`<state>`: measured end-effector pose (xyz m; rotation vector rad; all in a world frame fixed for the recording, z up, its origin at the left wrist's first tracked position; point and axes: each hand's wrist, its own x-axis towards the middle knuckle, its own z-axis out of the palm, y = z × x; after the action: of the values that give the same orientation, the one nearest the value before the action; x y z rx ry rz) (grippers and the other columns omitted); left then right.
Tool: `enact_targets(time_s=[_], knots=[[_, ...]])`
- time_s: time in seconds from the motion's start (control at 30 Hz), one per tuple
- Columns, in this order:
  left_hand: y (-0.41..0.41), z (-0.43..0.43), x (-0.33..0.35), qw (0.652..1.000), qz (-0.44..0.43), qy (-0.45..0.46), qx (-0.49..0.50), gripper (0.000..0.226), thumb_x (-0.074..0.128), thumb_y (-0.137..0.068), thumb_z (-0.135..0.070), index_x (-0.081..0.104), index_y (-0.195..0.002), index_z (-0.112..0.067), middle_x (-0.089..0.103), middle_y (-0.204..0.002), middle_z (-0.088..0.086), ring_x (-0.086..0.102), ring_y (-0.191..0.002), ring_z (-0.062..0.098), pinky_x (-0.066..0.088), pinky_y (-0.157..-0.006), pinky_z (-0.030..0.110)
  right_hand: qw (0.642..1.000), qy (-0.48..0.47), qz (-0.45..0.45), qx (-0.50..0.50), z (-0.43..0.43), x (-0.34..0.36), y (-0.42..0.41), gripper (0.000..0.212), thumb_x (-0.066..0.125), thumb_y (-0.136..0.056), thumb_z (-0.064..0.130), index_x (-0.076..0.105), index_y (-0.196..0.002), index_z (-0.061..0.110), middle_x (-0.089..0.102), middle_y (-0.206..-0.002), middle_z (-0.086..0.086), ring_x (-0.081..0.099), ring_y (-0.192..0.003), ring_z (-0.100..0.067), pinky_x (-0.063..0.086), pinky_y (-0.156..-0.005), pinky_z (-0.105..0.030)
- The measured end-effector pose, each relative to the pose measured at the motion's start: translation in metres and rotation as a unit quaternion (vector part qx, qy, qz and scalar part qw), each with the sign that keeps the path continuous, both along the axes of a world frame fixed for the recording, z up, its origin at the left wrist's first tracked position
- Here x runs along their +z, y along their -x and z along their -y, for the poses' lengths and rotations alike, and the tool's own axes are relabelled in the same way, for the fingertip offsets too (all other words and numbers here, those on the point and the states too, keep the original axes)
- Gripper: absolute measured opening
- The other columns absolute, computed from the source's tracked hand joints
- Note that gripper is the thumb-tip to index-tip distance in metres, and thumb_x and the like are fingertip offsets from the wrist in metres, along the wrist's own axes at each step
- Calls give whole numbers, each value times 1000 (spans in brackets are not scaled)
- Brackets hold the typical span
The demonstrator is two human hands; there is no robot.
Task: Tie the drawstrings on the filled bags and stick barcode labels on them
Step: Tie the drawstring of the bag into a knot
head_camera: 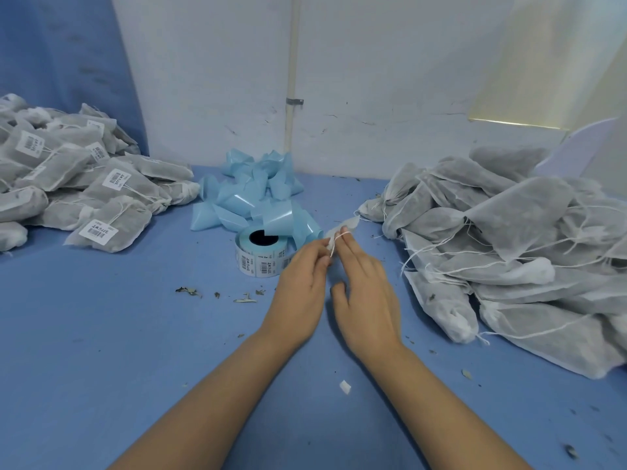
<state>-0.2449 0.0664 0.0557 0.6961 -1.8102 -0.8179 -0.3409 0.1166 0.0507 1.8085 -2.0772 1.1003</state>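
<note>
Beside the label roll (259, 256), drawstring (334, 246) between pinching left fingers (318, 250), round straight right fingers (351, 246).

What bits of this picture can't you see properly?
Head view only.
- Bag neck: partly covered by the left hand and right hand.
- Print on the label roll: too small to read.
- Labelled pile, unlabelled pile: cut off by the left and right edges.
</note>
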Motion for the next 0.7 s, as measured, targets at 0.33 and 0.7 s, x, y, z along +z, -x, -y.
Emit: enact_targets(time_s=[0.33, 0.7], knots=[[0, 1, -7, 994, 107, -36, -13, 14, 48, -95, -15, 62, -99, -16, 65, -96, -4, 57, -91, 14, 45, -86, 37, 981, 97, 169, 9, 1, -4, 9, 27, 57, -93, 12, 70, -115, 21, 68, -103, 9, 53, -95, -16, 36, -78, -17], [0, 3, -8, 989, 86, -111, -38, 17, 42, -99, -23, 48, -83, -21, 57, -65, -2, 54, -64, 7, 38, -63, 12, 887, 111, 447, 25, 4, 2, 19, 15, 73, -81, 12, 74, -86, 26, 71, -78, 23, 65, -78, 7, 45, -72, -7]])
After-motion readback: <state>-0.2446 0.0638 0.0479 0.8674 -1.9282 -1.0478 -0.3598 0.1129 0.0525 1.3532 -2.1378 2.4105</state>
